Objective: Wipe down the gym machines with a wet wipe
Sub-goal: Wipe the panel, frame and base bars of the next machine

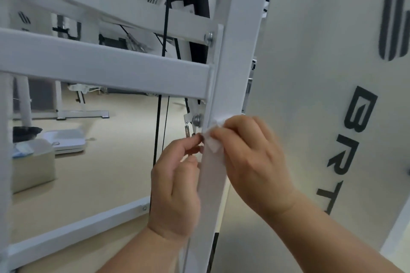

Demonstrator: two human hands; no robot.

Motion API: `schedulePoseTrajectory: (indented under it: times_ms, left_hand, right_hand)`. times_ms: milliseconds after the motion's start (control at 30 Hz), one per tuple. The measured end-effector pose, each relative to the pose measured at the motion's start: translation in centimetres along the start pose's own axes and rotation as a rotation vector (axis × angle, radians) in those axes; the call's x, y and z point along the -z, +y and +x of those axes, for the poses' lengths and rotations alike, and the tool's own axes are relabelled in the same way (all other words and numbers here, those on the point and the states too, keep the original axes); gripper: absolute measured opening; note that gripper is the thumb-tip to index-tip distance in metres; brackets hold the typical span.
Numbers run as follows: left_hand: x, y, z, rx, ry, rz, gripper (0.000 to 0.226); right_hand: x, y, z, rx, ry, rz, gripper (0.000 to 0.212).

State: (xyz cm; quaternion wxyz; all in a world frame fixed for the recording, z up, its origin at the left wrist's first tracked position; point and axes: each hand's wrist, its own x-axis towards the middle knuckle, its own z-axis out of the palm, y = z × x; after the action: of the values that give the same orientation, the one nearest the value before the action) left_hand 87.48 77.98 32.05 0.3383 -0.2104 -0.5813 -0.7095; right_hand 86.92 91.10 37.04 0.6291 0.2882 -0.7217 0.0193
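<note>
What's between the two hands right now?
The machine's white upright post stands between the left hand and the right hand, which holds the wet wipe against it; seen in the head view.

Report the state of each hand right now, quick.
Left hand: fingers curled beside the upright post; whether it pinches anything cannot be told.
Right hand: holding the wet wipe against the post.

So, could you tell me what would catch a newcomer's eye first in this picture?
Low in the centre, the right hand holds a white wet wipe against the white upright post, with the left hand's curled fingers beside it. On the right, a pale panel carries large dark lettering.
</note>
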Motion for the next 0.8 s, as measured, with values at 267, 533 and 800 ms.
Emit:
schedulePoseTrajectory:
  times_ms: [267, 533, 800]
  left_hand:
    - [-1.0, 10.0, 3.0, 0.258, 0.214, -0.157, 0.02]
    - [-2.0, 21.8, 9.7, 0.793, 0.28, -0.277, 0.051]
    - [1.1, 28.7, 14.2, 1.148, 0.406, 0.062, 0.029]
  right_hand:
    - [3.6, -0.3, 9.0, -0.218, -0.172, 0.577, 0.015]
    - [8.8, 1.2, 18.4, -1.038, -0.718, 1.191, 0.016]
    - [13.2, 0.7, 24.6, -1.641, -0.988, 1.184, 0.017]
